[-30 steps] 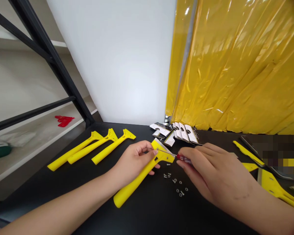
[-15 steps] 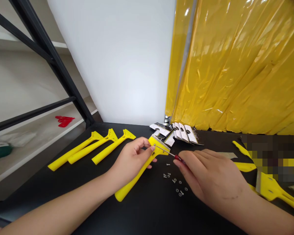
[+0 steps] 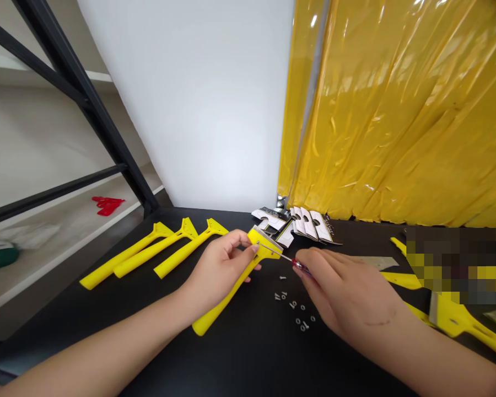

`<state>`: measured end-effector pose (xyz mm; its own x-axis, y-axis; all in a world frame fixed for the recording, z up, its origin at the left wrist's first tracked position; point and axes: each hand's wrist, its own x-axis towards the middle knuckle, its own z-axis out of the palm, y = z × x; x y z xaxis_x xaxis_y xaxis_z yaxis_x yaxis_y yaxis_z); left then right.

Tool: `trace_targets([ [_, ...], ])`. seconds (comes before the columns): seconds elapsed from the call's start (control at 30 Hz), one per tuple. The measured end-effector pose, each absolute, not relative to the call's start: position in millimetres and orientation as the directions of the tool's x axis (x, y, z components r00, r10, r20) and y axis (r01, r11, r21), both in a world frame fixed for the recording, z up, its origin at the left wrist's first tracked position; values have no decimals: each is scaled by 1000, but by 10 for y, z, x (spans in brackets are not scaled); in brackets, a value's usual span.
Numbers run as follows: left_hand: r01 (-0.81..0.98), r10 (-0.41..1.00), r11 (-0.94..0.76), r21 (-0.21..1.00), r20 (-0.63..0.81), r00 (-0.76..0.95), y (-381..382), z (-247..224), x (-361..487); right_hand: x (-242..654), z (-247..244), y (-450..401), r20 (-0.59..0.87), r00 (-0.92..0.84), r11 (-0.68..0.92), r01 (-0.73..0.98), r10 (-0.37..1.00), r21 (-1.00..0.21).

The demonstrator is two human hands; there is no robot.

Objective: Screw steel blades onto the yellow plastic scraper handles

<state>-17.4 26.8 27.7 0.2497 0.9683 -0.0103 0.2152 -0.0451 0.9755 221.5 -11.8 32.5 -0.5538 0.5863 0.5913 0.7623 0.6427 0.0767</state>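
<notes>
My left hand (image 3: 221, 264) is closed around a yellow scraper (image 3: 215, 314) just below its head, where a metal blade runs along the far edge. Between the fingers of my right hand (image 3: 334, 286) is a screwdriver (image 3: 295, 263) with a dark red handle. Its thin shaft reaches left to a screw on the scraper's head, close to my left thumb. Loose screws and nuts (image 3: 297, 306) lie scattered on the black table (image 3: 240, 364) below the two hands. Part of the screwdriver handle is hidden in my right palm.
Several yellow scraper handles (image 3: 190, 253) lie side by side at the left. Printed cards (image 3: 310, 225) are piled at the back. Further scrapers with blades (image 3: 454, 317) lie at the right, near a blurred patch. A shelf (image 3: 132, 207) with a red item (image 3: 108, 205) stands at the left.
The grip of my right hand on the screwdriver has rolled slightly. Both hands and the scraper appear a little further left, with the tip still at the same screw.
</notes>
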Motion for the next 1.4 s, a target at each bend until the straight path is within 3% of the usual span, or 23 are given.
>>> trace_targets([
  [0.2, 233, 968, -62, 971, 2, 250, 285, 253, -176, 2211, 302, -127, 597, -530, 644, 764, 602, 30],
  [0.43, 214, 967, -45, 976, -11, 254, 255, 221, -144, 2245, 313, -101, 690, -526, 604, 781, 497, 159],
  [1.4, 276, 967, -54, 960, -18, 253, 268, 237, -125, 2227, 366, -129, 605, -535, 578, 803, 590, 147],
])
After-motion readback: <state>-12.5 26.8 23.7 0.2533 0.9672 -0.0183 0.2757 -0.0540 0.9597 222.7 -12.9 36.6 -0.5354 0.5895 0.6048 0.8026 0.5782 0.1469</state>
